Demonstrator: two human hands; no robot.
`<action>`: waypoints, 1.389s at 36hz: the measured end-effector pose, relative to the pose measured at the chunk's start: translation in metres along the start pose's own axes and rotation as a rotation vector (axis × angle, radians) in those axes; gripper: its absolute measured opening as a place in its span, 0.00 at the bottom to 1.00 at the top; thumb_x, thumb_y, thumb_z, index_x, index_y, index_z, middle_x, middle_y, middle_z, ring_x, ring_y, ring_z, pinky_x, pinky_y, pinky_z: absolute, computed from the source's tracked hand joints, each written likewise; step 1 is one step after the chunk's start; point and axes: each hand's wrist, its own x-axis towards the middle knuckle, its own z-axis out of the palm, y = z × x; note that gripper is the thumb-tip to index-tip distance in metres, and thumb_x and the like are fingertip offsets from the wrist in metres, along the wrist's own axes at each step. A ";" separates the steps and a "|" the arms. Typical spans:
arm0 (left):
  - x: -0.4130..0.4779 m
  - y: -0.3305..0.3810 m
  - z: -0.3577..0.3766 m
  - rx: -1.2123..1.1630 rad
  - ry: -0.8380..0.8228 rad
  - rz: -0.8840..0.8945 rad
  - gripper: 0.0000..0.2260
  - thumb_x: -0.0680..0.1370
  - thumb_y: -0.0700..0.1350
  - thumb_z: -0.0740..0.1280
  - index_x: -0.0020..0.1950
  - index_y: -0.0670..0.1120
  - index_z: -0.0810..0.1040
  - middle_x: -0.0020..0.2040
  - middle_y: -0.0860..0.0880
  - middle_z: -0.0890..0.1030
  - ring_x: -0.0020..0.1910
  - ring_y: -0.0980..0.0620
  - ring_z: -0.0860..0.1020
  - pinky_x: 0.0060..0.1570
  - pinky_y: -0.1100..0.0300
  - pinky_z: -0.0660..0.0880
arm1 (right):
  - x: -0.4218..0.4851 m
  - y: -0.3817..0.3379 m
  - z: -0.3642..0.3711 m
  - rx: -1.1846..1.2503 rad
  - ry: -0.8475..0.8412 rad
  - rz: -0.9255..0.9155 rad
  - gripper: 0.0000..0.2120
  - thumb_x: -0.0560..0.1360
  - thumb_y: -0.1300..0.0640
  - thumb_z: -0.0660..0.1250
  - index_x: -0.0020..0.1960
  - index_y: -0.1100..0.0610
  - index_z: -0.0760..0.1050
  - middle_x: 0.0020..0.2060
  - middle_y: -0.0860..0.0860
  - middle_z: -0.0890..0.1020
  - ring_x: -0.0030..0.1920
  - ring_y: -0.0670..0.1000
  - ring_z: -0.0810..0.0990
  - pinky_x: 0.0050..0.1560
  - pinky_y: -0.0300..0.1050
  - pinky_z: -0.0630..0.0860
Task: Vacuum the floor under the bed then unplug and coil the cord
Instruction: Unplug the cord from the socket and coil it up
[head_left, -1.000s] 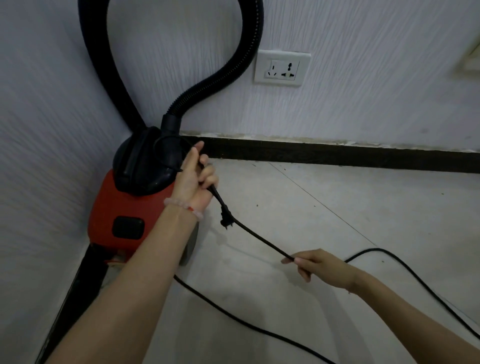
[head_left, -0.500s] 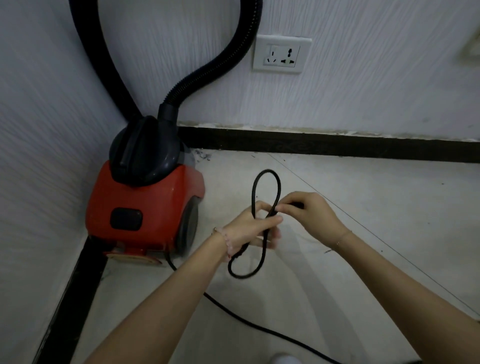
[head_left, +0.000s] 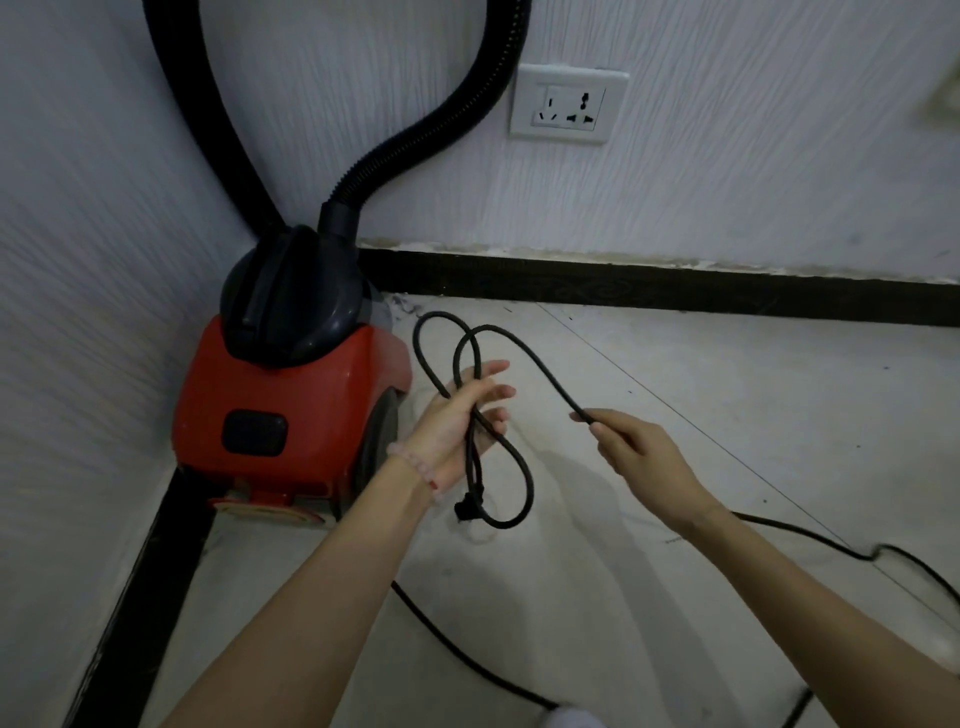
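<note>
White textured back wall (head_left: 727, 171), matching left wall (head_left: 78, 249) meeting it in a corner, black skirting board (head_left: 623, 283) along both, pale tiled floor (head_left: 753, 395), white wall socket (head_left: 569, 106) above the skirting, dim even light

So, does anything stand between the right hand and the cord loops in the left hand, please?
Nothing visible does. The black power cord runs freely from the pinching right hand to the loops in the left hand; the red vacuum cleaner stands aside.
</note>
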 end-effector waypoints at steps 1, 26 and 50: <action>0.000 -0.004 0.001 0.039 0.006 -0.004 0.09 0.80 0.39 0.60 0.55 0.46 0.78 0.42 0.48 0.79 0.30 0.57 0.77 0.29 0.67 0.75 | 0.000 -0.005 0.004 -0.018 -0.014 -0.025 0.11 0.80 0.59 0.59 0.55 0.50 0.79 0.25 0.41 0.73 0.27 0.40 0.68 0.33 0.30 0.66; -0.003 0.033 0.009 -0.163 -0.017 0.279 0.13 0.82 0.46 0.57 0.38 0.46 0.70 0.21 0.55 0.64 0.21 0.59 0.66 0.30 0.66 0.75 | -0.018 0.020 0.003 -0.009 -0.398 0.137 0.14 0.81 0.55 0.59 0.49 0.53 0.83 0.29 0.46 0.73 0.31 0.43 0.70 0.37 0.31 0.69; 0.002 0.017 -0.008 0.356 0.226 0.309 0.05 0.79 0.43 0.63 0.44 0.47 0.75 0.28 0.52 0.70 0.24 0.58 0.70 0.30 0.65 0.72 | -0.012 -0.003 -0.021 -0.359 -0.443 0.053 0.10 0.79 0.59 0.62 0.51 0.50 0.82 0.34 0.44 0.80 0.34 0.45 0.74 0.36 0.31 0.70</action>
